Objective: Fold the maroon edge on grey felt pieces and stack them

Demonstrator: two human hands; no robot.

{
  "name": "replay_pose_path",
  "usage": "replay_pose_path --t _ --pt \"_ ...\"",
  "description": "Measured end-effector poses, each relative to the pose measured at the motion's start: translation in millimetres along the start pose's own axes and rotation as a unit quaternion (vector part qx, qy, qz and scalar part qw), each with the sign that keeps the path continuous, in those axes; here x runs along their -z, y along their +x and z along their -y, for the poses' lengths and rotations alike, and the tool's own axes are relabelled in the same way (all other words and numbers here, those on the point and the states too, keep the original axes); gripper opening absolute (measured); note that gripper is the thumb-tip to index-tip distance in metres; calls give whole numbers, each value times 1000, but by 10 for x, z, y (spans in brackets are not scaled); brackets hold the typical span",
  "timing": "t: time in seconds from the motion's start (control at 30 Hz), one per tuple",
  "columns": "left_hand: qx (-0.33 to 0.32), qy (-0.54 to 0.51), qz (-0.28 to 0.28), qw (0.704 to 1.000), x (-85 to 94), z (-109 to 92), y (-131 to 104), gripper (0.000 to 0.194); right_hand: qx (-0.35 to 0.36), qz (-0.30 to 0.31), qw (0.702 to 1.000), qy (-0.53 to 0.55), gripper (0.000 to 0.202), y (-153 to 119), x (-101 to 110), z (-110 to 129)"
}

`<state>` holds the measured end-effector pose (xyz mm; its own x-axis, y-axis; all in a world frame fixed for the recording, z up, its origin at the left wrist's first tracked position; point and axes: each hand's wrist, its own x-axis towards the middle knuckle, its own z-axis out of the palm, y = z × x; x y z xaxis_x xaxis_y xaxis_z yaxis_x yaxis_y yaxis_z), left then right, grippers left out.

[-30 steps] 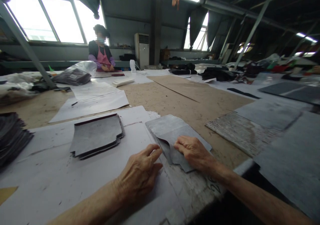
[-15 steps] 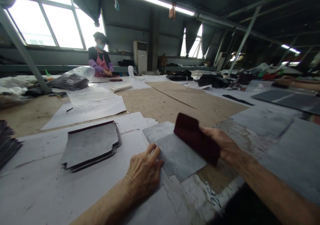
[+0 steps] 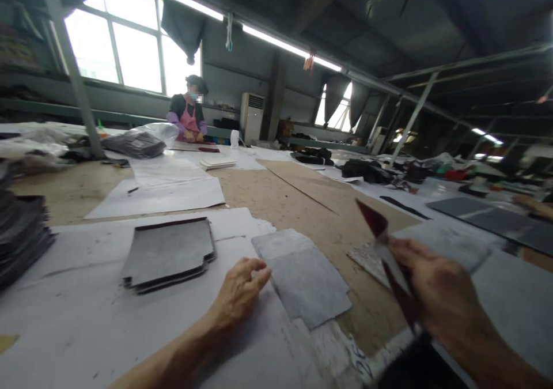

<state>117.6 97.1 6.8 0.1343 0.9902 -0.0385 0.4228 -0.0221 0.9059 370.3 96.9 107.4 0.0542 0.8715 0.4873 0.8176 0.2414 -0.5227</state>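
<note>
My right hand (image 3: 440,285) grips a dark maroon cut piece (image 3: 375,219), seen nearly edge-on and smeared by motion, with a pale underside. It is raised over the table's right front part. On the table to its left lie overlapping grey cut sheets (image 3: 302,268) with notched corners. My left hand (image 3: 244,285) rests on white paper at the left edge of these sheets, its fingers loosely bent and apart, holding nothing. Left of it lies a neat stack of grey-faced pieces with dark maroon edges (image 3: 173,250).
A tall pile of dark pieces (image 3: 21,233) stands at the left edge. Brown board (image 3: 276,196) and white paper (image 3: 164,196) cover the table. Larger grey sheets (image 3: 518,297) lie right. Across the table stands a person in a pink apron (image 3: 189,118); a metal post (image 3: 73,72) rises at left.
My right hand has moved right, lifting the maroon piece off the grey sheets and turning it edge-on. My left hand has shifted slightly left, its fingers loosening. The view has swung a little left.
</note>
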Motion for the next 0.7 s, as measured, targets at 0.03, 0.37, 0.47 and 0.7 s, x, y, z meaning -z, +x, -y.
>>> replay_pose_path --t 0.03,0.37,0.47,0.7 --pt "32 -17 30 999 105 14 -23 59 -3 11 1000 20 32 -177 -174 131" --pt "210 -4 124 970 1282 225 -743 34 281 88 918 266 20 -1621 -1744 1420" --pt "176 59 86 979 1328 258 -905 22 374 113 874 290 21 -1644 -1774 1536" --pt "52 166 -35 984 1177 359 -1064 26 398 197 882 155 20 -844 -1626 1248"
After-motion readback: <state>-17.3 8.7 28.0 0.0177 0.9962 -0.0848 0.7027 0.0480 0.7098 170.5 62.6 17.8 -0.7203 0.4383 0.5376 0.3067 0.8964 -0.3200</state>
